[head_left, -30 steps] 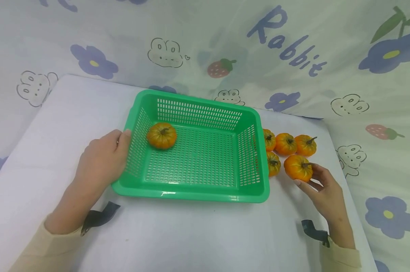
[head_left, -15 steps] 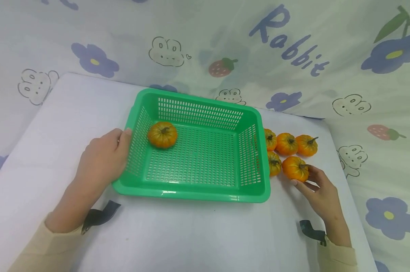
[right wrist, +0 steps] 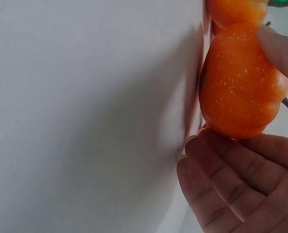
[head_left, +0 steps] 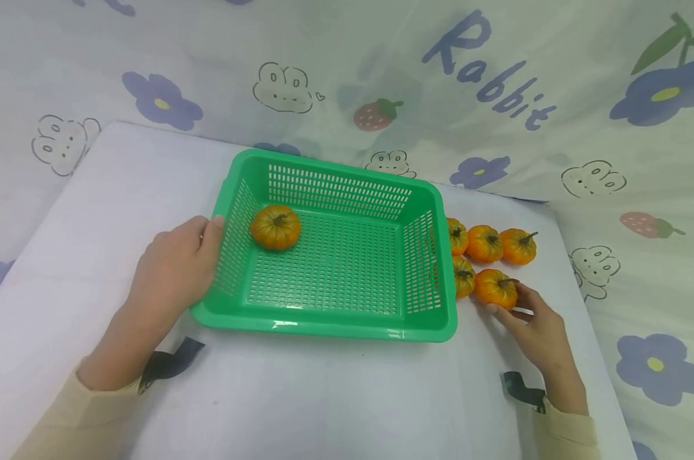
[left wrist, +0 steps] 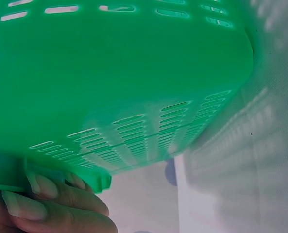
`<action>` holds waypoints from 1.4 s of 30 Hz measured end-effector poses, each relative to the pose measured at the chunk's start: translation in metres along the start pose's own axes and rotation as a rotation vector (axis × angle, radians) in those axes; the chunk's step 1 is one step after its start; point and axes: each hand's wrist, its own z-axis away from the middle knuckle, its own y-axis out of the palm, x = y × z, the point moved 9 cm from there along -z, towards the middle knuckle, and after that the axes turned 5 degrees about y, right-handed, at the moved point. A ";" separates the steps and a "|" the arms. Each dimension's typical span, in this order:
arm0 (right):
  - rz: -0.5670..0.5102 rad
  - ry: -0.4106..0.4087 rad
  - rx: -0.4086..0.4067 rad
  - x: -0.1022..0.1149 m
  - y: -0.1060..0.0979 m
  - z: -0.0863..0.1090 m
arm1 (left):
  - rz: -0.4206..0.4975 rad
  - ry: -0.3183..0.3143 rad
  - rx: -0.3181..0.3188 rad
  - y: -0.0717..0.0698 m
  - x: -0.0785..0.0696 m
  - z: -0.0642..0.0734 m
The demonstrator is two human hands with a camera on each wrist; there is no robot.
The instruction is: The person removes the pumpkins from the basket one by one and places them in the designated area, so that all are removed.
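Note:
My left hand (head_left: 177,265) grips the left rim of a green plastic basket (head_left: 324,329); in the left wrist view its fingers (left wrist: 61,208) curl under the rim, beside the slotted wall. Inside the basket, near its left wall, lies an orange pumpkin (head_left: 275,228). Right of the basket, my right hand (head_left: 539,332) holds another small pumpkin (head_left: 496,289) between thumb and fingers. The right wrist view shows that pumpkin (right wrist: 243,82) low over the white surface, with the thumb on one side and fingers on the other.
Several more pumpkins (head_left: 485,244) stand in two rows just right of the basket, partly hidden by its wall. A white-covered table (head_left: 324,396) lies beneath. Behind it hangs a curtain (head_left: 324,51) printed with rabbits, flowers and strawberries.
My right hand has moved the pumpkin left and slightly down, up beside the front-row pumpkin near the basket. The left hand and basket have stayed nearly still.

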 end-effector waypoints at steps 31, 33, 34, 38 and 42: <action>-0.001 -0.027 0.027 0.002 0.004 0.007 | 0.000 -0.005 0.004 -0.001 -0.001 0.001; -0.006 -0.025 0.037 0.002 0.003 0.007 | 0.001 -0.006 0.004 -0.001 -0.001 0.002; -0.006 -0.025 0.042 0.002 0.003 0.008 | 0.000 -0.006 0.004 -0.002 -0.001 0.002; -0.008 -0.007 0.071 0.002 0.002 0.007 | 0.005 0.000 0.006 -0.001 -0.001 0.001; 0.005 0.000 0.095 0.005 -0.001 0.009 | -0.002 0.002 0.005 -0.002 -0.001 0.001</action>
